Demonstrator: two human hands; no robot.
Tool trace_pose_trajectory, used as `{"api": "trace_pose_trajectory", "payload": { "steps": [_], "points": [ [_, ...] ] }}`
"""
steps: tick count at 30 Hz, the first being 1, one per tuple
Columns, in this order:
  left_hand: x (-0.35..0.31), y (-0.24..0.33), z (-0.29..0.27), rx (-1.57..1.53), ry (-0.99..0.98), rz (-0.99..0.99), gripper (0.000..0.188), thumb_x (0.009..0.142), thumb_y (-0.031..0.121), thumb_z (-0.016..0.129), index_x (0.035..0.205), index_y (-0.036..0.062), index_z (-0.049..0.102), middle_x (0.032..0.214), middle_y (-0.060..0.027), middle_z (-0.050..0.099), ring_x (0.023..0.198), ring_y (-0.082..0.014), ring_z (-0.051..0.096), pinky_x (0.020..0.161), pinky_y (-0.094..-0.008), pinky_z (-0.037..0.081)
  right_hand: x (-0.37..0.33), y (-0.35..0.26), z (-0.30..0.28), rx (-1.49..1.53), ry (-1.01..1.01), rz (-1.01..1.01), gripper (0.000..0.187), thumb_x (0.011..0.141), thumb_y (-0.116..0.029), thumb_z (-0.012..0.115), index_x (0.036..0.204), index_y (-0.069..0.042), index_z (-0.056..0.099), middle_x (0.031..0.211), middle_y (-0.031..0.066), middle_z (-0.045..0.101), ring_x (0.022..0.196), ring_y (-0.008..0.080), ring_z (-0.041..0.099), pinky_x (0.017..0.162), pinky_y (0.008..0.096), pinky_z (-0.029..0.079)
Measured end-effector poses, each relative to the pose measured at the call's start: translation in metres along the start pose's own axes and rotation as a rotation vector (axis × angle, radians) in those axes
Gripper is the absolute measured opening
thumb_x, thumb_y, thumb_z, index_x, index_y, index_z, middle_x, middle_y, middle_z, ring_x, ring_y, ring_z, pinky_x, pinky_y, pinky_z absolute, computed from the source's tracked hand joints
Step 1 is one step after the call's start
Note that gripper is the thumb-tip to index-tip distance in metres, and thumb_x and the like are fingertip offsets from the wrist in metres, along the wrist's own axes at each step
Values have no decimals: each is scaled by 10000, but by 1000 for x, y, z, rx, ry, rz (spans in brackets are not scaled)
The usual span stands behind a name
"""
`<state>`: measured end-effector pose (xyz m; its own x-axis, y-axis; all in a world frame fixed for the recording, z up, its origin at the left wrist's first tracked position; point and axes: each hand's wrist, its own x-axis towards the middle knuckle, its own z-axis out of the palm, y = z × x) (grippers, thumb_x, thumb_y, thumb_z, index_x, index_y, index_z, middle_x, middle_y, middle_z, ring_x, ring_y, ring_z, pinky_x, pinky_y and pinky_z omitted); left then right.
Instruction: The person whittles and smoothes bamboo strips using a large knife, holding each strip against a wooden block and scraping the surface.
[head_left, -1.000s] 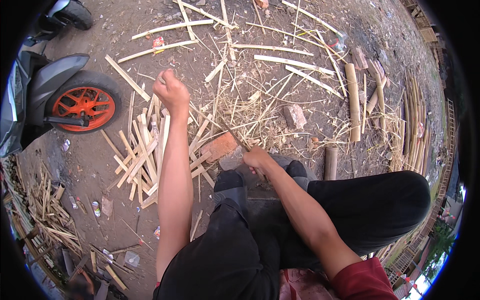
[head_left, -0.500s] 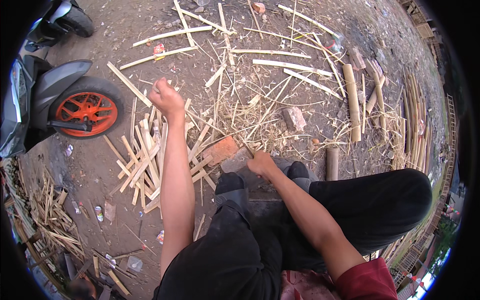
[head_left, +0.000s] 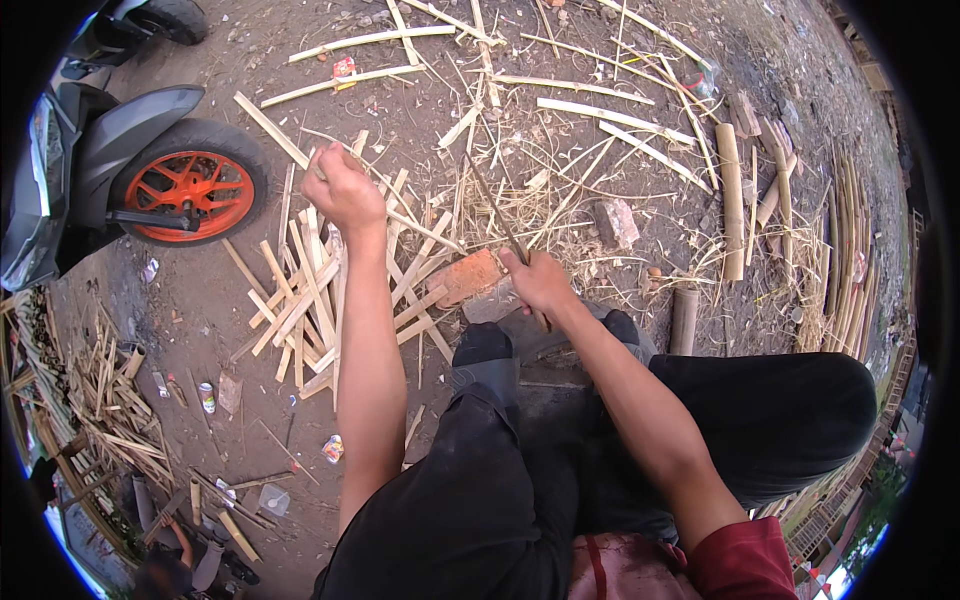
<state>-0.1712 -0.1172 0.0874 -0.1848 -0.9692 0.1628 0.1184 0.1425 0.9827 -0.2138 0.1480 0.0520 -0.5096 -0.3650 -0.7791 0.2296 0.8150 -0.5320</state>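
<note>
My left hand (head_left: 345, 190) is closed around a thin bamboo strip (head_left: 425, 230), whose far end slants down to the right toward the orange brick (head_left: 468, 278). My right hand (head_left: 540, 285) grips a long, narrow knife (head_left: 490, 195) by its handle, the dark blade pointing up and away, seen nearly edge-on. Beneath my left forearm lies a heap of split bamboo pieces (head_left: 315, 280). A grey block (head_left: 492, 303) rests beside the orange brick, between my feet and the shavings (head_left: 510, 215).
A motorbike with an orange wheel (head_left: 188, 195) stands at left. Long bamboo slats (head_left: 600, 120) lie ahead. Bamboo tubes (head_left: 731, 200) and a bundle of poles (head_left: 850, 240) are on the right. Another bamboo pile (head_left: 120, 420) and a person (head_left: 175, 560) are at lower left.
The view has shifted, so the ground appears further up and right. My right hand has turned the knife upward, showing more blade. My left hand stays closed on the strip.
</note>
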Motion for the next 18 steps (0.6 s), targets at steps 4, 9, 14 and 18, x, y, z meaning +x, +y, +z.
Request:
{"api": "trace_pose_trajectory", "payload": {
  "steps": [4,9,14,18],
  "points": [
    [-3,62,-4,-160,38,-172,419,930,197,502,547,99,366,489,-9,334,398,-132,281,407,-304,205,-10,-62,-14,-26,83,-262,639,1031,-487,415,827,85,615,778,283,656,826,414,688,802,476,530],
    [-15,32,13,36,113,-37,366,902,185,505,578,20,459,509,-21,390,484,-130,378,484,-329,283,-19,-81,-19,-175,244,-385,680,1033,-554,380,832,57,599,718,231,617,739,388,631,757,516,478],
    [-17,25,31,208,44,65,369,889,196,498,619,-55,474,522,-58,420,523,-166,379,543,-386,306,-36,-68,-22,-89,213,-385,658,1049,-524,359,857,62,591,698,237,589,682,385,588,717,501,468],
    [0,21,35,309,84,70,400,878,212,492,650,-114,462,528,-138,405,546,-234,390,598,-451,331,-31,71,22,-332,55,-184,657,1050,-464,343,978,116,641,863,344,660,878,517,648,843,547,501]
  ]
}}
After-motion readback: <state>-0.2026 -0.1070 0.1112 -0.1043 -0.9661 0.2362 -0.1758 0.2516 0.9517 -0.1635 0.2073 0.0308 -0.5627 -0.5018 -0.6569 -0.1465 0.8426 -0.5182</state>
